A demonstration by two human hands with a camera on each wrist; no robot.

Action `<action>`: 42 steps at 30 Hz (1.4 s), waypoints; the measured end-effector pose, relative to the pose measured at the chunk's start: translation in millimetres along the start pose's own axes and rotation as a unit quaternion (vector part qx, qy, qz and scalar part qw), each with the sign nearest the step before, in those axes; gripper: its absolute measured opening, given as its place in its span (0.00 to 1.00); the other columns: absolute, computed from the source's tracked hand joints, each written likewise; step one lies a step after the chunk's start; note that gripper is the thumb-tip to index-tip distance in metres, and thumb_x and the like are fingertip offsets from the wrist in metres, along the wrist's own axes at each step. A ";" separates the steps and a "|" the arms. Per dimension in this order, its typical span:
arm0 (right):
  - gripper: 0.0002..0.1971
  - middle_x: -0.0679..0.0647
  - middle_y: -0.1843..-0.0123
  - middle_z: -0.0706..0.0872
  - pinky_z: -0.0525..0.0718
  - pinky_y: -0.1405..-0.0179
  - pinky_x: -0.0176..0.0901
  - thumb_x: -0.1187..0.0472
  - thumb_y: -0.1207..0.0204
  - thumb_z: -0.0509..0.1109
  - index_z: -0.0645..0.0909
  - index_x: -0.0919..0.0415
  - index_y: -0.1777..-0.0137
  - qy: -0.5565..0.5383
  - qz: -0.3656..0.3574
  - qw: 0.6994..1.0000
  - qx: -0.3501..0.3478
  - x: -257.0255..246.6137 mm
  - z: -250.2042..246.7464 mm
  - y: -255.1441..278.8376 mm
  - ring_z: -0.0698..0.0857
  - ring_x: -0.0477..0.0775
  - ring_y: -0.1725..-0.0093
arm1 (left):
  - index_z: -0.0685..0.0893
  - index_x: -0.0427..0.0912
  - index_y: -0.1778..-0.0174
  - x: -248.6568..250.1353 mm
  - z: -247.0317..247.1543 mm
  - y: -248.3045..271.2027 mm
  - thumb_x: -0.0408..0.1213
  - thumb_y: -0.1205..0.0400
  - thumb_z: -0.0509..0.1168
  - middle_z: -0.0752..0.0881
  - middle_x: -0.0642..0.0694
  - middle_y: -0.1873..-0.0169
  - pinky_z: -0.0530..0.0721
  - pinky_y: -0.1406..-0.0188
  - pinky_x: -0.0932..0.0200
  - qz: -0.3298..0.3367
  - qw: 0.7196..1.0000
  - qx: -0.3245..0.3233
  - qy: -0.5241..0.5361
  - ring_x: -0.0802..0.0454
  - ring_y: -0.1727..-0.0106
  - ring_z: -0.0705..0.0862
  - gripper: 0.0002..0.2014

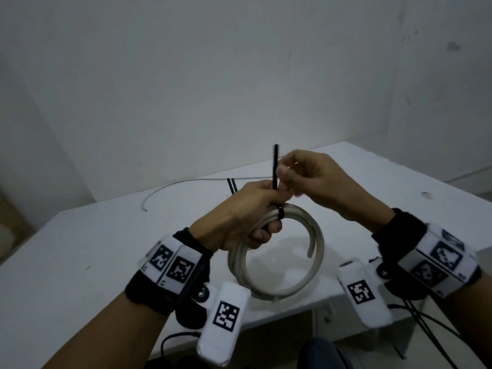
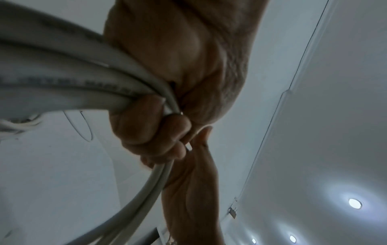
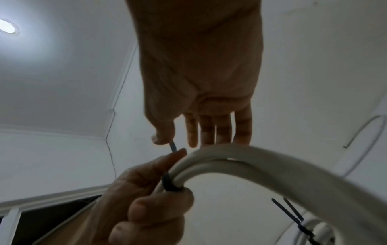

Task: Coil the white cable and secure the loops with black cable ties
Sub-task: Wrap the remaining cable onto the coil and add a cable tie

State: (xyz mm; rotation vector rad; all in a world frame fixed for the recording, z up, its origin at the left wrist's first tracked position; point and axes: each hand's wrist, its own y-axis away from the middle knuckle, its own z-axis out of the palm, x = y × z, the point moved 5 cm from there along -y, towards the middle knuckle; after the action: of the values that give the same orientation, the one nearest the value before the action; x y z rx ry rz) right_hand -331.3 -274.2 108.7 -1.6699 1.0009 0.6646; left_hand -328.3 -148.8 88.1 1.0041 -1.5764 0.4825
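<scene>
A coil of white cable (image 1: 277, 262) is held upright over the white table (image 1: 80, 249). My left hand (image 1: 266, 230) grips its top left, fingers curled round the loops (image 2: 62, 74). A black cable tie (image 1: 280, 213) wraps the loops right beside that grip, and its tail (image 1: 275, 166) stands straight up. My right hand (image 1: 282, 179) pinches the tail between thumb and forefinger. In the right wrist view the tie band (image 3: 169, 184) circles the coil (image 3: 251, 162) next to the left hand (image 3: 146, 199), and the right hand (image 3: 173, 144) holds the tail (image 3: 173, 146).
A loose thin white cable (image 1: 173, 186) runs along the table's back edge. Two more black tie tails (image 1: 231, 186) stick up behind my left hand; in the right wrist view these tails (image 3: 289, 210) stand on a white bundle (image 3: 316, 230). Walls stand close behind the table.
</scene>
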 end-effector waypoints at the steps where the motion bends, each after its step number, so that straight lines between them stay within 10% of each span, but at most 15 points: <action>1: 0.16 0.63 0.63 0.88 0.83 0.68 0.39 0.48 0.27 0.67 0.81 0.62 0.51 -0.023 0.015 0.999 -0.037 1.0 2.7 2.7 0.85 0.53 0.68 | 0.78 0.40 0.44 1.2 -3.5 1.6 0.46 0.14 0.56 0.77 0.41 0.80 0.60 0.82 0.64 0.002 1.000 -0.013 0.005 0.51 0.86 0.67 0.13; 13: 0.08 0.44 0.80 0.72 0.65 0.78 0.41 0.56 0.19 0.65 0.75 0.61 0.50 -0.114 0.074 0.990 -0.048 32.0 42.9 27.3 0.65 0.47 0.78 | 0.79 0.34 0.50 -5.6 -32.6 12.2 0.44 0.14 0.61 0.86 0.41 0.70 0.76 0.87 0.61 0.095 0.984 0.153 -0.002 0.47 0.75 0.83 0.14; 30: 0.11 0.52 0.78 0.71 0.55 0.77 0.50 0.64 0.20 0.66 0.71 0.63 0.64 -0.180 0.048 0.982 0.013 15.6 54.1 24.2 0.60 0.51 0.77 | 0.82 0.28 0.63 -12.3 -52.0 17.4 0.37 0.17 0.64 0.85 0.37 0.78 0.84 0.80 0.58 0.121 0.957 0.231 0.126 0.42 0.80 0.83 0.15; 36: 0.07 0.52 0.74 0.76 0.72 0.75 0.43 0.58 0.18 0.64 0.81 0.58 0.47 -0.096 0.038 0.994 -0.026 21.9 56.3 28.0 0.71 0.51 0.74 | 0.84 0.27 0.61 -21.3 -62.8 17.8 0.39 0.17 0.65 0.85 0.33 0.74 0.87 0.78 0.55 0.108 0.959 0.228 0.129 0.43 0.79 0.84 0.15; 42: 0.12 0.31 0.77 0.79 0.71 0.76 0.24 0.59 0.17 0.62 0.82 0.56 0.37 -0.009 0.029 1.000 0.004 23.0 59.9 28.1 0.77 0.34 0.77 | 0.87 0.32 0.59 -25.3 -69.3 23.6 0.42 0.18 0.67 0.89 0.34 0.69 0.88 0.76 0.52 0.200 0.930 0.308 0.010 0.38 0.72 0.88 0.14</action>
State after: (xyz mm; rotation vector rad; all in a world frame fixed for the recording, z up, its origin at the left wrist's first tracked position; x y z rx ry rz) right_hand -341.4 -227.5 57.4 -1.6311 1.0422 0.7121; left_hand -306.9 -74.4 87.9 1.1239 -1.6496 1.3290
